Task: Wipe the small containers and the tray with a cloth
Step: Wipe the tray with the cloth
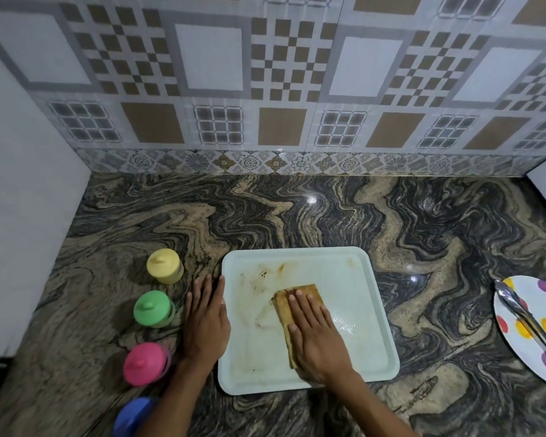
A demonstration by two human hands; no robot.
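Nearest to us, at 7 o'clock from the tray's middle, we see a small blue lidded plastic container (133,416), cut off by the picture's lower edge. From it a row runs away from us along the tray's left side: a small pink lidded plastic container (145,362), then a small green lidded plastic container (153,309) at 9 o'clock, then a small yellow lidded plastic container (164,265) at 10 o'clock. All four stand upright on the dark, swirled granite desk (297,209), apart from the tray.

The pale rectangular plastic tray (360,351) lies flat on the desk before us. The left hand (205,316) lies flat with straight fingers close together, resting at the tray's 9 o'clock rim. The right hand (316,335) is also flat, fingers straight and side by side, pressing the folded yellow-brown cloth (300,293) onto the tray's middle. Brown smears mark the tray at 10 to 11 o'clock from the cloth; a wet sheen shows at 3 o'clock from the right hand.

At 3 o'clock, well apart from the tray, a white plate with coloured dots (514,293) carries metal tongs (527,320). Farthest, at 12 o'clock, rises the patterned tiled wall (265,74).
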